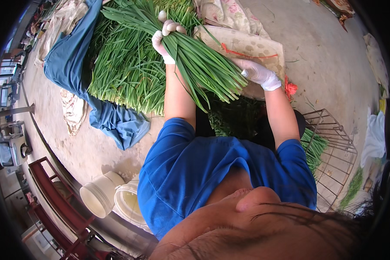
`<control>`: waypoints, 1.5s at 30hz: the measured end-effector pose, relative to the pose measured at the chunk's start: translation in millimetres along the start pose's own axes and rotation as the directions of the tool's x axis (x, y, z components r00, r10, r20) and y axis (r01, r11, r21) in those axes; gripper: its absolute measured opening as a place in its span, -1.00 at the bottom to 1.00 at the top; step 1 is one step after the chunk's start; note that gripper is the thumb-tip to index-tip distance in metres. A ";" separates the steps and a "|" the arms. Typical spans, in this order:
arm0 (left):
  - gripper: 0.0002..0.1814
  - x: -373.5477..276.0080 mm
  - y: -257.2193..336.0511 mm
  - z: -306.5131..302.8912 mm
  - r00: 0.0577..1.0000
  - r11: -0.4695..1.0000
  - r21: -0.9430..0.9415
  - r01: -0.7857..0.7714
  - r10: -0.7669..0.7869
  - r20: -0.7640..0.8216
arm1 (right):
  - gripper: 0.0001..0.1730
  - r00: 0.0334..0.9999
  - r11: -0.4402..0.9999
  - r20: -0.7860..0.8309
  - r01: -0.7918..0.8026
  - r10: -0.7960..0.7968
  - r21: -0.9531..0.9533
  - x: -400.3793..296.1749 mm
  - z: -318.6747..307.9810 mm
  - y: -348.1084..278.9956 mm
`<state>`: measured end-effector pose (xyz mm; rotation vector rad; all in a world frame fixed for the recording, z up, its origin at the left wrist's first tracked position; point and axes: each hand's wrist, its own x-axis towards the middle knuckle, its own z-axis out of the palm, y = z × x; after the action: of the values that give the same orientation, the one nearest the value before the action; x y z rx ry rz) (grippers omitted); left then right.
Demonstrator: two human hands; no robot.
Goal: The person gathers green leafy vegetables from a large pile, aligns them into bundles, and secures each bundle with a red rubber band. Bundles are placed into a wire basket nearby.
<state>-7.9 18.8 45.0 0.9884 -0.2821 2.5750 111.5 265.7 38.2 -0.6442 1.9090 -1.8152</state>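
In a thin white glove, my left hand [167,35] grips a bunch of long flat green leaves, probably garlic chives [201,61], around its middle. The stem ends fan out down to the right. My right hand [255,73], gloved too, is at the stem ends on the right side of the bunch; its fingers are partly hidden, so its hold is unclear. Behind and left of the bunch lies a large pile of the same greens [126,74]. Under my right hand is a stained pale board or tray [266,47], with a red tie strip [247,56] on it.
Blue cloth [68,65] borders the pile on the left; floral cloth [230,14] lies beyond the board. A wire rack [334,162] with greens stands at lower right, near red ties [290,87]. Two white buckets [96,198], [130,201] stand at lower left.
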 end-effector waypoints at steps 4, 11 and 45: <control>-0.44 2.2 -14.6 -3.7 0.995 0.996 -0.092 0.002 0.008 0.102 | 0.14 0.939 0.961 0.301 -0.223 0.166 0.165 -4.2 28.9 36.1; -0.34 3.4 -29.1 -34.4 0.985 0.986 -0.167 0.019 0.011 0.171 | -0.16 0.971 0.908 -0.212 -0.014 0.113 0.420 -20.4 127.3 17.8; -0.53 -116.4 -169.4 4.2 0.931 -0.286 0.894 0.346 0.225 -0.288 | -0.66 0.768 0.672 -0.528 0.177 0.364 0.720 -169.5 32.0 37.3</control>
<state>143.3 141.3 -21.4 0.6398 2.4502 2.2100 265.0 342.8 -2.6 0.4373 1.2167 -2.6888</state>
